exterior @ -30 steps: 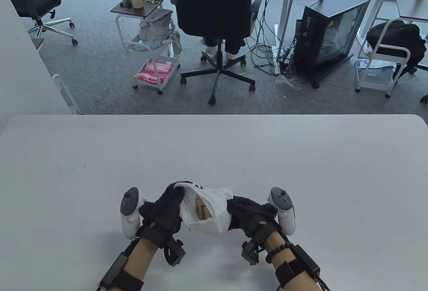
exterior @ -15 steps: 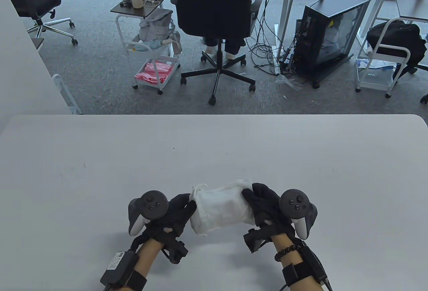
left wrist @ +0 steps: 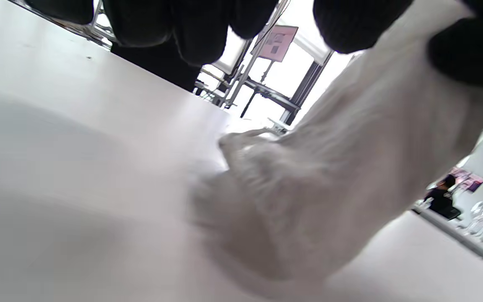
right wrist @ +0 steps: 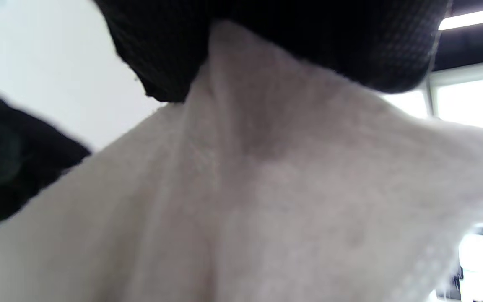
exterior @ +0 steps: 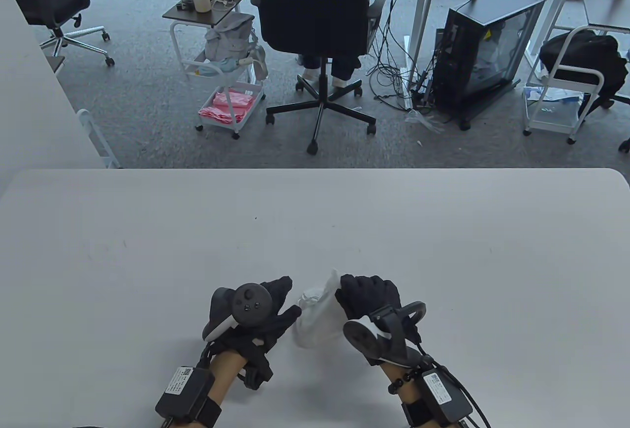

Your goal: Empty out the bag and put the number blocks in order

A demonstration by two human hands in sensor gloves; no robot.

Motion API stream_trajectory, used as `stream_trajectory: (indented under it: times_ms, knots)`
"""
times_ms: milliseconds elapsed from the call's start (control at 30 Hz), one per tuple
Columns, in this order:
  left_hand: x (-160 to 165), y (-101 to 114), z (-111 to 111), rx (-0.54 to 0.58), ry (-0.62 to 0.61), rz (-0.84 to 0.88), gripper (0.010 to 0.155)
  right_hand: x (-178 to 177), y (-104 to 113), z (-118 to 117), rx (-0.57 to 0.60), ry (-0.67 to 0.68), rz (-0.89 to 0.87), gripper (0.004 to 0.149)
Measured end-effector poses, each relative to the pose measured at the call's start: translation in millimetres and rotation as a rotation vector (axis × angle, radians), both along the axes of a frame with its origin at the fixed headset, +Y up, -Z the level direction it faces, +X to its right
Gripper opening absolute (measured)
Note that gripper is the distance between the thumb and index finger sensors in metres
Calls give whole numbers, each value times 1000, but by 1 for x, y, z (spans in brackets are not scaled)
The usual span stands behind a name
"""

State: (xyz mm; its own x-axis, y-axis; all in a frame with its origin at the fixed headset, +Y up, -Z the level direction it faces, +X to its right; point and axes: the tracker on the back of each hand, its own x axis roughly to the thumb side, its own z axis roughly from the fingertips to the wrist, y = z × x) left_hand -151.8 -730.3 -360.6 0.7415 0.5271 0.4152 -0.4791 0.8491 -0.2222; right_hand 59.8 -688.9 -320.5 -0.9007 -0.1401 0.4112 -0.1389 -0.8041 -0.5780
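A small white cloth bag (exterior: pixel 317 317) hangs between my hands over the near middle of the white table (exterior: pixel 315 221). My right hand (exterior: pixel 366 295) grips its upper end and holds it up; the cloth fills the right wrist view (right wrist: pixel 266 201). My left hand (exterior: pixel 275 307) is beside the bag's left side, fingers spread, thumb against the cloth. In the left wrist view the bag (left wrist: pixel 329 188) sags toward the tabletop, blurred. No number blocks are visible; they are hidden inside the bag.
Beyond the table's far edge are a black office chair (exterior: pixel 315 29), a white trolley (exterior: pixel 226 83) and a computer case (exterior: pixel 485 49) on the carpet.
Both hands turned over and came closer together. The bag, held level between them half a second ago, now hangs upright from my right hand. The blocks seen in its mouth earlier are hidden.
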Motion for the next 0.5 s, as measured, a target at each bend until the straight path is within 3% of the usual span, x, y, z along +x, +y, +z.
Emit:
stream_trajectory:
  times_ms: [167,267,400,500]
  knots:
    - [12,5,6,105,-13,45,76,-28,-1,17,40,89,111,35]
    - [7,7,9,162,24,86,45,-32,3,22,23,99,130,36]
    - [-1,4,6,138,42,140,40,-4,12,13,-254,82,-66,59]
    - [-3,2,6,101,50,167,40,37,1,-10,-711,102,-290,83]
